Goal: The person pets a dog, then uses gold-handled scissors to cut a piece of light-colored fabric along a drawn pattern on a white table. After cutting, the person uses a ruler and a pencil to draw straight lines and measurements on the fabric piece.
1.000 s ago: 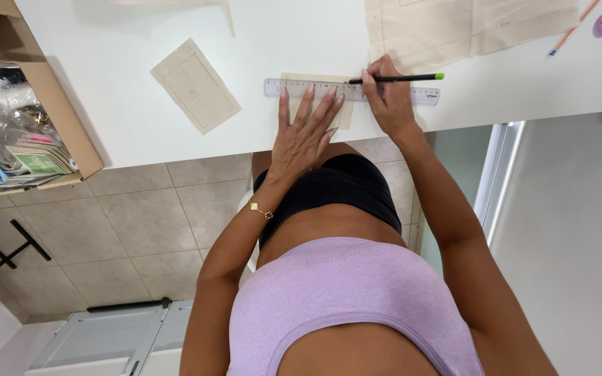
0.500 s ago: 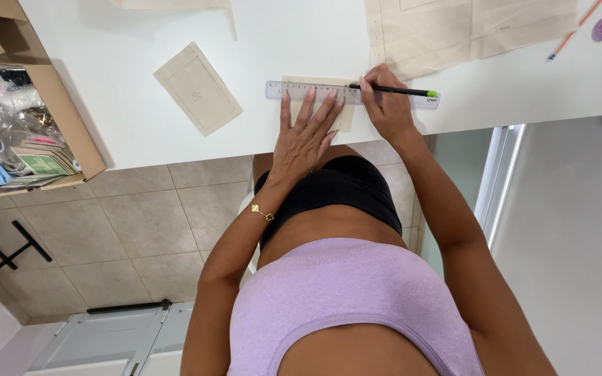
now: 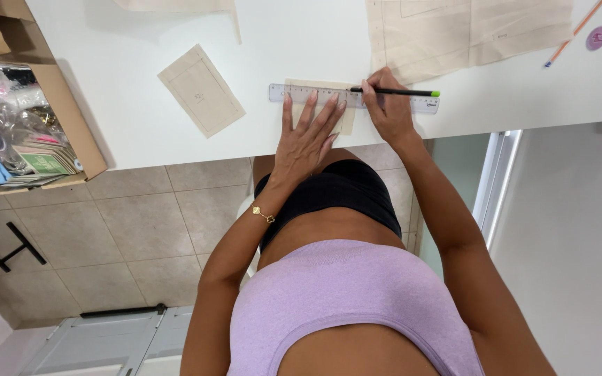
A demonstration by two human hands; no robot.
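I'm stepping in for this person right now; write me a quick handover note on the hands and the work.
Left hand: flat, fingers spread, pressing the clear ruler onto a small beige paper piece.
Right hand: holds a black pencil with its tip at the ruler's edge.
Place: near edge of the white table.
Done: ruler laid across the piece.
Left: whether any line is drawn cannot be seen.

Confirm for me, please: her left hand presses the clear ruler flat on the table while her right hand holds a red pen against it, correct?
Not quite. In the head view the right hand holds a black pencil with a green end, not a red pen. The rest stands: the left hand presses the clear ruler flat on the white table.
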